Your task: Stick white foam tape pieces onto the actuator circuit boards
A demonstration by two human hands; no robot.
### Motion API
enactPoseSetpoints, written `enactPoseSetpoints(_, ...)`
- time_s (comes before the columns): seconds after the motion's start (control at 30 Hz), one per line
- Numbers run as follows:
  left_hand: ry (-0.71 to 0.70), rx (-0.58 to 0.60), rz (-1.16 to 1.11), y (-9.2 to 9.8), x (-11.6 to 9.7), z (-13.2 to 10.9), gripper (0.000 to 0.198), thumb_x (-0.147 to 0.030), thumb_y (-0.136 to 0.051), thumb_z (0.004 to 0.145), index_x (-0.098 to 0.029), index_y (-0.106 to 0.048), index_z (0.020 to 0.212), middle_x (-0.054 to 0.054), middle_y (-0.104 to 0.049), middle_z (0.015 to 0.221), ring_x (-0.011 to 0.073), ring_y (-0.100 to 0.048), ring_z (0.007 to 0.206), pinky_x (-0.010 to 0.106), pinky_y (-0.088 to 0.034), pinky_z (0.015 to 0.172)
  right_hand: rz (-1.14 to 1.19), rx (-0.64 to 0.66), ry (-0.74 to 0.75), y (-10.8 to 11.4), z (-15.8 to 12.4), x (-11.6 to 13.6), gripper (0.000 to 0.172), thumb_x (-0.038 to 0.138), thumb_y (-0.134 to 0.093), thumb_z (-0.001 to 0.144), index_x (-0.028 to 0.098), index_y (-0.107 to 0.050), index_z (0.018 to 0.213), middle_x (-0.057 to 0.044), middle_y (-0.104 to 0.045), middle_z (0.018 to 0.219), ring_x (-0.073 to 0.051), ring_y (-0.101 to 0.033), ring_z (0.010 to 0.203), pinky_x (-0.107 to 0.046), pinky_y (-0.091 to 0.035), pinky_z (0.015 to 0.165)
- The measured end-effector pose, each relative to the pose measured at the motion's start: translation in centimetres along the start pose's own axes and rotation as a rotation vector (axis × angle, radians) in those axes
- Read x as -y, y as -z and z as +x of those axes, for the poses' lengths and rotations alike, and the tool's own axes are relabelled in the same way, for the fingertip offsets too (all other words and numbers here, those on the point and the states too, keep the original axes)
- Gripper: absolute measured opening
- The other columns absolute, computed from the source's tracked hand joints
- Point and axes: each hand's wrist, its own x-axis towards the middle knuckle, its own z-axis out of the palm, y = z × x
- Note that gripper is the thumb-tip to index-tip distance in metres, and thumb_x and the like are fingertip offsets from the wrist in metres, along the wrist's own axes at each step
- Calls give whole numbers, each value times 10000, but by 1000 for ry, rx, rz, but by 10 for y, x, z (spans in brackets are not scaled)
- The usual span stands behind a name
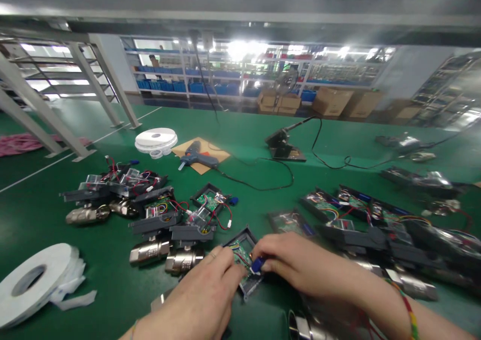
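Observation:
In front of me sits a dark grey open housing (246,237) with a green circuit board and coloured wires inside. My left hand (205,292) lies over its left side, fingers bent around the edge; the fingertips are partly hidden. Between the thumb and fingers of my right hand (283,257) is a small blue part (257,265), held at the right side of the same housing. Its exact kind is hidden by the fingers. A metal valve body (160,300) shows partly behind my left hand, and another metal fitting (304,327) lies below my right forearm.
Several valve assemblies (150,250) stand to the left, and more housings (353,202) lie to the right. A glue gun (197,155) rests on brown card. Behind is a soldering iron stand (283,147). White tape rolls (56,265) and metal legs (112,84) occupy the left.

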Motion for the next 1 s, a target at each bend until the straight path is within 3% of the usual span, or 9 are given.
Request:
enactPoseSetpoints(0.17,68,68,-33,-1,3,3,574,29,-430,687,-235,-609,1164,58,-580,1102,177,-599,961,230,-549,813,-169,54,70,0,5,1,125,120,-635,924,229,-677,971,10,-702,872,-167,-654,844,-249,-438,719)
enactPoseSetpoints(0.33,51,40,-62,-2,6,7,544,18,-417,676,-238,-613,1114,42,-606,1087,154,-615,928,209,-539,827,-279,97,142,-3,10,7,61,140,-652,925,200,-648,936,-8,-693,878,-177,-633,846,-270,-433,748)
enactPoseSetpoints(0.53,28,61,1,-14,8,9,439,-40,-428,718,-220,-605,1077,48,-664,1076,202,-614,1017,321,-499,990,-324,129,187,-7,13,8,59,165,-650,919,184,-653,863,-19,-697,850,-185,-622,819,-300,-436,748)
enactPoseSetpoints(0.7,57,74,64,-20,7,10,436,-37,-432,705,-211,-589,1072,61,-666,1023,224,-614,963,354,-520,928,-345,117,218,-10,19,4,44,159,-659,897,191,-686,887,-21,-714,833,-195,-616,819,-323,-419,760)
enactPoseSetpoints(0.9,175,293,79,-20,6,20,493,-20,-429,677,-196,-563,1118,92,-635,1069,279,-606,993,459,-553,898,-416,225,272,-12,28,0,39,169,-664,872,186,-660,837,-19,-714,837,-198,-585,820,-346,-384,774)
enactPoseSetpoints(1.0,170,313,60,-23,7,22,474,-16,-411,683,-188,-553,1101,92,-625,1076,295,-595,1013,503,-546,916,-415,271,321,-14,28,-2,34,187,-636,872,183,-643,839,-27,-705,847,-206,-562,815,-361,-363,762)
